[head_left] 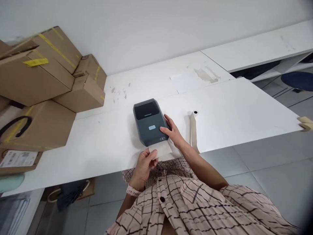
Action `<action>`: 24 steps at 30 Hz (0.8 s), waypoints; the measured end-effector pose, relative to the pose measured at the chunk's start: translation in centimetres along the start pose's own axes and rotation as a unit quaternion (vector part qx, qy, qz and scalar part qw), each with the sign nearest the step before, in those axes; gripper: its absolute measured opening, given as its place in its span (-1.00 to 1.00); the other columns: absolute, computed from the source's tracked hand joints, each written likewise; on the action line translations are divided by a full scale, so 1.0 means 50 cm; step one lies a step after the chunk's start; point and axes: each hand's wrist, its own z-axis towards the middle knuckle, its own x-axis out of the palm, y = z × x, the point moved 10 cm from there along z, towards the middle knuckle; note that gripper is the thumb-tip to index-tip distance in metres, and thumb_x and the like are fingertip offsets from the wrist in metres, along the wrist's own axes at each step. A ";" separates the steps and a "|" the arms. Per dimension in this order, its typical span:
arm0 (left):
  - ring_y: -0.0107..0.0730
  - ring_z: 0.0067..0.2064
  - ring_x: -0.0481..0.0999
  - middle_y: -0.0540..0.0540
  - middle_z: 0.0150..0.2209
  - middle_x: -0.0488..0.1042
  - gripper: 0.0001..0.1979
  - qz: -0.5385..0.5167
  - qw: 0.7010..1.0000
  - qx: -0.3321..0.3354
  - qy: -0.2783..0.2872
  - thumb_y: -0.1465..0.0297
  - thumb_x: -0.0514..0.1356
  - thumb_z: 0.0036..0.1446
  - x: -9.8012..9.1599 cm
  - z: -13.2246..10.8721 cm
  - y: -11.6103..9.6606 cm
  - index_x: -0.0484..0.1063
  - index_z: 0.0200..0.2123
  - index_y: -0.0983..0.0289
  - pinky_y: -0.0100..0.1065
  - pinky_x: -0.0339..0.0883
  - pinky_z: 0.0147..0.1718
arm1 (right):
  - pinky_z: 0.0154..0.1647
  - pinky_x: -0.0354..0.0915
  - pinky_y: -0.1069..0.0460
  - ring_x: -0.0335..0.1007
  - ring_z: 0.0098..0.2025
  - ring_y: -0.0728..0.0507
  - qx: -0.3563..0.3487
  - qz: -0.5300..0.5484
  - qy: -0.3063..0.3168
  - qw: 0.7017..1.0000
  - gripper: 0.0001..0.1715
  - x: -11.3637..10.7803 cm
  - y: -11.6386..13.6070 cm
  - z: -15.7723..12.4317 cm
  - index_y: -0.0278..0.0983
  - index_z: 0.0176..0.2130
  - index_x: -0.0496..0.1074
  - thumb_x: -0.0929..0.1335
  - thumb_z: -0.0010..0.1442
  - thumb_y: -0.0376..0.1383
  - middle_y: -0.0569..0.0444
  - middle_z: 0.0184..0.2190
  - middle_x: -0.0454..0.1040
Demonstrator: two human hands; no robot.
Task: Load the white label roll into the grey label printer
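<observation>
A dark grey label printer (pixel 149 125) with a pale button on its top lies on the white table in front of me. From its near edge comes a strip of whitish label paper (pixel 161 149). My left hand (pixel 144 164) pinches the left end of this strip between thumb and fingers. My right hand (pixel 172 131) rests against the printer's right side, thumb on the top near the front corner, fingers along the side and partly hidden. To the right, a small paper roll (pixel 195 113) with a dark core lies partly unwound, its tail reaching the table's front edge.
Cardboard boxes (pixel 53 75) with yellow tape are stacked at the left, beside the wall. A black loop (pixel 26 122) hangs on one box. A thin white sheet (pixel 184 83) lies toward the back of the white table (pixel 227 114). A dark blue stool (pixel 299 80) stands at the far right.
</observation>
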 end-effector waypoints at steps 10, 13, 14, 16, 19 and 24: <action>-0.41 -0.43 0.48 0.07 -0.40 0.53 -0.58 0.034 0.973 0.137 -0.183 -0.03 0.26 0.19 -0.147 -0.018 -0.049 0.53 -0.38 0.22 -0.41 0.33 -0.50 | 0.52 -0.10 -0.28 0.34 0.35 -0.24 -0.357 -0.419 0.066 0.832 -0.37 0.085 0.210 -0.098 -0.11 0.42 0.07 0.27 0.48 -0.14 0.05 0.10 0.62; -0.17 0.15 0.55 0.17 0.16 0.55 -0.56 0.046 0.951 0.186 -0.242 0.02 0.22 0.28 -0.163 -0.015 -0.086 0.54 0.07 0.14 -0.30 0.50 -0.03 | 0.48 -0.06 -0.24 0.48 0.21 -0.23 -0.372 -0.460 0.058 0.804 -0.50 0.113 0.206 -0.103 -0.18 0.34 0.19 0.25 0.48 -0.17 -0.02 0.08 0.62; -0.11 0.32 0.43 0.16 0.32 0.43 -0.49 0.053 0.952 0.192 -0.233 0.02 0.20 0.30 -0.150 -0.008 -0.095 0.46 0.21 0.12 -0.25 0.44 0.14 | 0.47 -0.04 -0.24 0.50 0.19 -0.24 -0.376 -0.465 0.056 0.800 -0.52 0.119 0.204 -0.106 -0.19 0.31 0.22 0.26 0.48 -0.17 -0.03 0.08 0.62; -0.07 0.46 0.23 0.14 0.47 0.22 -0.35 0.054 0.959 0.193 -0.200 0.02 0.17 0.33 -0.116 0.006 -0.106 0.27 0.39 0.12 -0.21 0.29 0.32 | 0.46 -0.03 -0.26 0.50 0.19 -0.24 -0.378 -0.452 0.056 0.806 -0.53 0.119 0.200 -0.114 -0.17 0.29 0.24 0.28 0.47 -0.15 -0.03 0.10 0.60; -0.08 0.51 0.12 0.12 0.53 0.07 -0.22 0.035 0.966 0.186 -0.178 -0.01 0.14 0.35 -0.081 0.015 -0.101 0.05 0.50 0.15 -0.24 0.19 0.39 | 0.46 0.03 -0.33 0.37 0.32 -0.28 -0.338 -0.372 0.047 0.863 -0.42 0.078 0.183 -0.122 -0.10 0.35 0.16 0.32 0.45 -0.09 -0.04 0.24 0.49; -0.17 0.55 -0.02 0.02 0.56 -0.03 -0.26 0.056 0.960 0.196 -0.191 -0.05 -0.03 0.41 -0.080 0.014 -0.096 0.00 0.52 0.09 -0.24 0.02 0.47 | 0.46 0.08 -0.41 -0.08 0.55 -0.34 -0.127 -0.187 0.012 0.974 -0.24 -0.030 0.104 -0.108 0.07 0.48 -0.05 0.26 0.45 0.06 0.00 0.55 -0.04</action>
